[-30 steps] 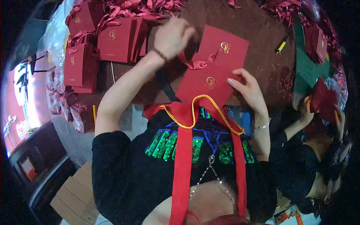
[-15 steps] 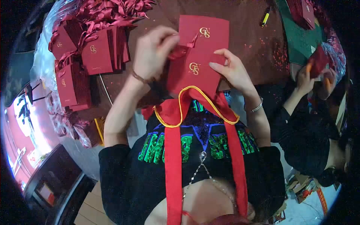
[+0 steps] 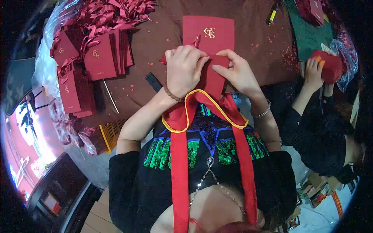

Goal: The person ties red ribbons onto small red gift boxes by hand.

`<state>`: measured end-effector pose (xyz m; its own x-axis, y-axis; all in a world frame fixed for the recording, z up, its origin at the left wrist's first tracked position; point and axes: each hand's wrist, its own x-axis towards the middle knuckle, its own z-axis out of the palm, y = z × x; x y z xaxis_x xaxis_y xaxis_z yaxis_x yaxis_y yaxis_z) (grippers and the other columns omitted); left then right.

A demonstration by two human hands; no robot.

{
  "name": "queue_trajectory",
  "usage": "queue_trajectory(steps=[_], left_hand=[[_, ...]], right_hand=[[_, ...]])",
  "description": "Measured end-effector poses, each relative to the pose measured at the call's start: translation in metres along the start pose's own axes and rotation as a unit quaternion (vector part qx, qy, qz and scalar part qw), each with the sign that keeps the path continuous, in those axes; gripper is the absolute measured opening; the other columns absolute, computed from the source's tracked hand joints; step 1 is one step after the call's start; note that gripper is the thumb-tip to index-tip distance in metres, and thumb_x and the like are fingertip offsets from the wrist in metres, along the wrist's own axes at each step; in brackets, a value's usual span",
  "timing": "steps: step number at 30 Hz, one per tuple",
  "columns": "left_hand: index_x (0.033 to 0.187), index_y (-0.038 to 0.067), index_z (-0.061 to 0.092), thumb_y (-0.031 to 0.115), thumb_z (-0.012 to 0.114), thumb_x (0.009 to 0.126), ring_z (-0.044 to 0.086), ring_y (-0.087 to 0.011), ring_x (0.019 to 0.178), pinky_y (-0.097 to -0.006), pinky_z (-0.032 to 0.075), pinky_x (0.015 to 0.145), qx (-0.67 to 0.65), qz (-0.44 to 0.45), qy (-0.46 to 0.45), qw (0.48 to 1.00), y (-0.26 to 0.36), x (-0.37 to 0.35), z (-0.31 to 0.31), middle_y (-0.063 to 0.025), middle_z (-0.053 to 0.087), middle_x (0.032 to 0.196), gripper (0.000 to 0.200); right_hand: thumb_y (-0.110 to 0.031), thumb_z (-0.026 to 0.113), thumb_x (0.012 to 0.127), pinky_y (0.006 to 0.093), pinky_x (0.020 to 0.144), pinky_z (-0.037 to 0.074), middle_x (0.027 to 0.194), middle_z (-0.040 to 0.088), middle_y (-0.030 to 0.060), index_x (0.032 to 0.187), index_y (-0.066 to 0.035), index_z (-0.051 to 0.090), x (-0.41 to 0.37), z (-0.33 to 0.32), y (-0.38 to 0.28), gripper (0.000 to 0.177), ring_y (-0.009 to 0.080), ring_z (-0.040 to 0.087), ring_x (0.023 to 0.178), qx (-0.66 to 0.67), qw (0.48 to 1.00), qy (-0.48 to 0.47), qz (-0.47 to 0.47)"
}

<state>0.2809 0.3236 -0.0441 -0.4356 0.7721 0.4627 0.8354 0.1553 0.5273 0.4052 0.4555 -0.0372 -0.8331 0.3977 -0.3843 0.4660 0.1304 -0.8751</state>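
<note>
My left hand and my right hand both pinch the upper edge of a small dark red paper bag in front of my apron. My left fingers are curled together at its left side; my right thumb and fingers close on its right corner. The bag's front is mostly hidden by my hands. Beyond it lies another dark red bag with gold letters, flat on the table. A red ribbon sticks up beside my left knuckles, and more shows at that hand's left.
At the left stand several red bags with ribbon handles, below a heap of red ribbons. A yellow marker and a dark strip lie on the brown cloth. At right, a co-worker's hand holds red pieces.
My left hand has moved right and down onto the near bag, covering its gold letters. My right hand now grips its top corner. The dark strip on the cloth has come into view.
</note>
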Motion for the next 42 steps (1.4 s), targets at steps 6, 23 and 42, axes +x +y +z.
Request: queue_trajectory(steps=[6,23,42], left_hand=[[0.077,0.010,0.057,0.014,0.068,0.070,0.050,-0.0195,0.073,-0.0358,0.031,0.068,0.052,0.067,0.038,0.996,0.001,-0.008,0.007,-0.0015,0.052,0.073,0.013],[0.074,0.009,0.053,0.014,0.064,0.072,0.048,-0.0240,0.074,-0.0369,0.032,0.066,0.011,-0.006,-0.046,0.999,0.005,-0.001,0.004,-0.0061,0.049,0.074,0.012],[0.074,0.009,0.052,0.014,0.064,0.069,0.047,-0.0233,0.071,-0.0382,0.033,0.066,0.093,0.076,0.032,0.992,0.007,-0.001,0.007,-0.0056,0.047,0.073,0.014]], right_hand=[[-0.008,0.065,0.079,0.0187,0.054,0.042,0.082,0.059,0.0016,0.106,0.000,0.052,0.000,-0.003,0.002,0.031,0.0014,0.050,0.064,-0.026,1.000,-0.002,-0.018],[-0.010,0.067,0.077,0.0179,0.053,0.041,0.083,0.057,-0.0006,0.097,-0.001,0.053,0.002,-0.004,0.005,0.026,0.0005,0.048,0.064,-0.024,0.998,0.012,-0.051],[-0.003,0.063,0.080,0.0190,0.064,0.047,0.089,0.061,0.0024,0.102,0.000,0.053,0.004,-0.004,0.013,0.025,0.0046,0.057,0.077,0.048,0.998,-0.016,-0.042]])
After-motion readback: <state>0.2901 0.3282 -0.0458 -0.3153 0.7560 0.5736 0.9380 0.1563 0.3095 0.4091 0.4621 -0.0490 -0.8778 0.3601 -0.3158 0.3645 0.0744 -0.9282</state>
